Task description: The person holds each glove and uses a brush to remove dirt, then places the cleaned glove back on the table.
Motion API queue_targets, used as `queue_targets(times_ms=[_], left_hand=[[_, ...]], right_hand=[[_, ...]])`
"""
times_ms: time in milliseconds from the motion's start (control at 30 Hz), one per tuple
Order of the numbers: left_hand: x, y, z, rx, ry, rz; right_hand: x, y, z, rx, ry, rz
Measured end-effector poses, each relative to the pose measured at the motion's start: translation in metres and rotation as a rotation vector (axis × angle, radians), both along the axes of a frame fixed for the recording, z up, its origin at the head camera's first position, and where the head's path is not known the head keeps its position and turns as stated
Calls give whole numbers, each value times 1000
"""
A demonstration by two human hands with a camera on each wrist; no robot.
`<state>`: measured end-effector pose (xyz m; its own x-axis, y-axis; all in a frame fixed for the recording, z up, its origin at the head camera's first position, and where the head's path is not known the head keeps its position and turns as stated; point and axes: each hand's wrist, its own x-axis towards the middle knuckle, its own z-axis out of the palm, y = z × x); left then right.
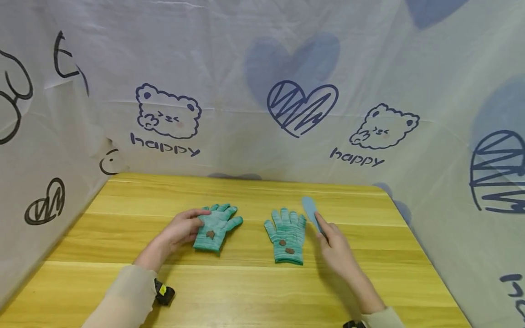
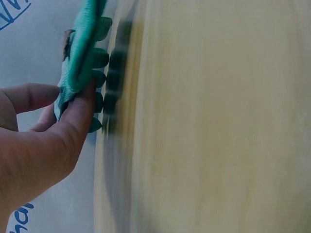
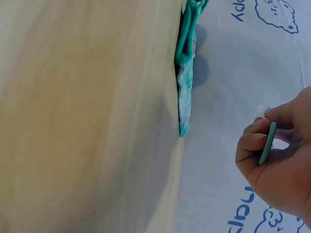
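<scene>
Two green-and-white knit gloves with brown patches are in the head view. My left hand (image 1: 185, 229) pinches the edge of the left glove (image 1: 215, 230) between thumb and fingers. In the left wrist view this glove (image 2: 83, 53) is tilted, its fingers close over the tabletop and casting a shadow. The right glove (image 1: 288, 234) lies flat on the table, fingers pointing away, with two patches near its cuff. Beside it, my right hand (image 1: 337, 248) grips a light blue, flat, round-ended tool (image 1: 309, 208) above the table. Curled fingers hide much of its handle (image 3: 268, 143).
The yellow wood-grain table (image 1: 246, 291) ends at the back against a pale sheet (image 1: 229, 91) printed with hearts and bears. Sheets also hang at both sides. A black wrist device (image 1: 165, 294) sits at the left sleeve.
</scene>
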<state>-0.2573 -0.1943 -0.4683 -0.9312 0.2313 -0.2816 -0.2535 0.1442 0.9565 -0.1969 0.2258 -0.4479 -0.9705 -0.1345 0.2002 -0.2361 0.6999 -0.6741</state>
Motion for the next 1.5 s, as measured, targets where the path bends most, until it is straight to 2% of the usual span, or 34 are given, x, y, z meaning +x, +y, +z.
queue_targets(times_ms=[267,533,833,1067,1300,1500], left_hand=[[1,-1,2,85,41,20],[3,4,10,154,78,40],[7,21,29,252,116,139],[9,38,41,323,152,202],[12,51,46,346,167,232],[12,59,44,384,168,236]], right_hand=[[-3,-12,0,-26,10,9],[-4,-24,1,-96,71,9],[-10,-39,5,-133,191,33],[-10,-57,14,-171,225,48],[-10,-74,18,-173,267,101],[-10,-85,17,-150,342,150]])
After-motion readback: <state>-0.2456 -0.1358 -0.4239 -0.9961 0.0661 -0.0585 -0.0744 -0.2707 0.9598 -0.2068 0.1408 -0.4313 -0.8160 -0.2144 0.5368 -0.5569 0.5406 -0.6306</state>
